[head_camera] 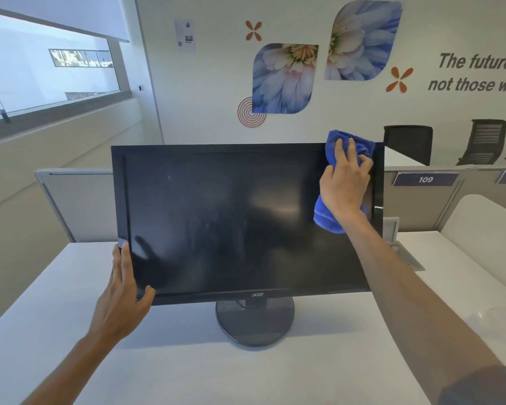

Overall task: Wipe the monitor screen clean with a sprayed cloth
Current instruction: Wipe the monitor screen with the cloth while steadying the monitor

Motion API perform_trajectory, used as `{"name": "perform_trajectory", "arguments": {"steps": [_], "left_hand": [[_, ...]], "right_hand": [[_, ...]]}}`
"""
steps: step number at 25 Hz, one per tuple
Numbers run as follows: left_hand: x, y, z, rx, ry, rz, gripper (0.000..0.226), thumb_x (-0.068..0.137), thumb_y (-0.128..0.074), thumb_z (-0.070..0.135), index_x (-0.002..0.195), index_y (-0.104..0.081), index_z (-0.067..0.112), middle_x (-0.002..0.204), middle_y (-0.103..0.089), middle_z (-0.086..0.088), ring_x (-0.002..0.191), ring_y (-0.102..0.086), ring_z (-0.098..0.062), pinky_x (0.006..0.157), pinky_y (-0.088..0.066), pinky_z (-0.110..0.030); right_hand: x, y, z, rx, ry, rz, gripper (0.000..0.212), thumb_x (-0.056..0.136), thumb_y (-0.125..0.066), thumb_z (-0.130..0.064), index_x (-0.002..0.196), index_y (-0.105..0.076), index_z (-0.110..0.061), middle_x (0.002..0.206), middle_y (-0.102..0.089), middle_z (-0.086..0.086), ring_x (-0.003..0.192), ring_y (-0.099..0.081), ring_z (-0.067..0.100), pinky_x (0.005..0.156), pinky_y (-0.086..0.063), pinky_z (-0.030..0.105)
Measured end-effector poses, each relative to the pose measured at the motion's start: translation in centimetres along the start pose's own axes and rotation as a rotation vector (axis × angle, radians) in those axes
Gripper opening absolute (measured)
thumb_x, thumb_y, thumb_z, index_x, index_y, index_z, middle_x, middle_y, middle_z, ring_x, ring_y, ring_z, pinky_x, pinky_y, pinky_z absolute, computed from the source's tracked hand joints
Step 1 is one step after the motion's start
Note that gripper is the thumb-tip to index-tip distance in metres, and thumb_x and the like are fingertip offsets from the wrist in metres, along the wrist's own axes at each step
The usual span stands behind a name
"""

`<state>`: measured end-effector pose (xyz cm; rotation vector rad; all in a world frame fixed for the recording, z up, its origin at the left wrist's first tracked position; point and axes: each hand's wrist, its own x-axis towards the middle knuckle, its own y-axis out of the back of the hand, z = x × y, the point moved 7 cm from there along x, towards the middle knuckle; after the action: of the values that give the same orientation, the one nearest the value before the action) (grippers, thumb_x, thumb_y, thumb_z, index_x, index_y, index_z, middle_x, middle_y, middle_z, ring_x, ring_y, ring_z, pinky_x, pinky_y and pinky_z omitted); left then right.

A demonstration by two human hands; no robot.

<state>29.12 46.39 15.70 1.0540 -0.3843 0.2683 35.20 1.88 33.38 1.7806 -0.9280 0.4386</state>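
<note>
A black monitor [231, 217] stands on a round base [254, 323] in the middle of a white desk. Its dark screen is off and shows faint smears. My right hand [343, 185] presses a blue cloth [330, 220] flat against the screen's upper right corner; the cloth sticks out above the top bezel and below my palm. My left hand [123, 287] holds the monitor's lower left edge, thumb on the front bezel and fingers along the side. No spray bottle is in view.
The white desk [70, 331] extends left and right of the base. Grey partition panels [76, 200] stand behind the monitor, one labelled 109 [425, 179]. Two black office chairs [408, 143] sit beyond them. A grey bracket [403, 249] lies at the right behind the monitor.
</note>
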Motion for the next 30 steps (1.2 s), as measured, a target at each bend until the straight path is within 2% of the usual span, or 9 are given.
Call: {"name": "perform_trajectory", "arguments": {"steps": [6,10,13,16,22,25,27,30], "left_hand": [[-0.1,0.2,-0.3,-0.085,0.012,0.017,0.101,0.083,-0.065,0.014,0.153,0.007,0.023,0.163,-0.005,-0.005,0.128,-0.047,-0.043,0.063,-0.043,-0.030],[-0.2,0.2,-0.1,-0.135,0.028,0.024,0.101,0.083,-0.066,0.014,0.152,0.007,0.024,0.162,-0.006,-0.004,0.128,-0.047,-0.043,0.067,-0.043,-0.026],[-0.3,0.3,-0.4,-0.169,0.024,0.014,0.102,0.084,-0.065,0.016,0.151,0.010,0.028,0.163,-0.004,-0.001,0.127,-0.049,-0.041,0.065,-0.041,-0.022],[-0.3,0.3,-0.8,-0.191,0.009,0.009,0.103,0.083,-0.064,0.017,0.150,0.014,0.031,0.163,-0.004,0.001,0.116,-0.057,-0.040,0.059,-0.039,-0.021],[-0.2,0.4,-1.3,-0.238,0.002,0.001,0.102,0.082,-0.062,0.018,0.150,0.013,0.031,0.161,-0.012,0.000,0.114,-0.058,-0.033,0.060,-0.041,-0.025],[-0.2,0.4,-1.5,-0.271,-0.010,-0.008,0.102,0.082,-0.060,0.017,0.149,0.015,0.034,0.162,-0.010,0.003,0.113,-0.059,-0.032,0.062,-0.041,-0.023],[-0.2,0.5,-1.7,-0.289,-0.031,-0.013,0.102,0.082,-0.059,0.018,0.149,0.016,0.036,0.162,-0.009,0.005,0.115,-0.058,-0.033,0.063,-0.039,-0.019],[-0.2,0.5,-1.9,-0.309,-0.029,-0.023,0.100,0.082,-0.059,0.017,0.150,0.013,0.032,0.162,-0.010,0.006,0.120,-0.055,-0.033,0.068,-0.040,-0.021]], "right_hand": [[-2.9,-2.3,-7.9,-0.040,0.140,-0.031,0.060,0.092,-0.044,-0.018,0.150,-0.031,-0.019,0.157,-0.029,0.004,0.131,-0.034,0.039,0.096,-0.044,0.047],[-5.7,-4.1,-14.7,-0.013,0.248,-0.065,0.061,0.089,-0.048,-0.019,0.148,-0.034,-0.018,0.156,-0.032,0.004,0.126,-0.037,0.038,0.092,-0.045,0.047],[-7.7,-5.2,-20.2,0.020,0.362,-0.107,0.060,0.089,-0.050,-0.019,0.147,-0.037,-0.017,0.156,-0.032,0.004,0.126,-0.038,0.040,0.089,-0.046,0.050],[-9.6,-6.4,-25.1,0.026,0.461,-0.156,0.060,0.089,-0.050,-0.020,0.148,-0.036,-0.016,0.157,-0.030,0.005,0.130,-0.035,0.040,0.093,-0.045,0.050],[-12.9,-8.9,-33.1,0.014,0.715,-0.221,0.060,0.090,-0.051,-0.019,0.148,-0.035,-0.017,0.158,-0.027,0.003,0.135,-0.032,0.035,0.097,-0.040,0.045],[-13.9,-10.0,-34.5,-0.039,0.810,-0.232,0.065,0.090,-0.050,-0.029,0.151,-0.029,-0.020,0.160,-0.022,0.000,0.138,-0.027,0.031,0.102,-0.034,0.044],[-13.8,-10.3,-33.8,-0.088,0.824,-0.193,0.071,0.087,-0.050,-0.037,0.152,-0.025,-0.024,0.161,-0.019,-0.002,0.142,-0.023,0.029,0.105,-0.028,0.046],[-13.1,-10.2,-32.1,-0.109,0.818,-0.151,0.073,0.084,-0.052,-0.039,0.152,-0.026,-0.026,0.161,-0.017,-0.002,0.146,-0.017,0.028,0.110,-0.023,0.049]]}}
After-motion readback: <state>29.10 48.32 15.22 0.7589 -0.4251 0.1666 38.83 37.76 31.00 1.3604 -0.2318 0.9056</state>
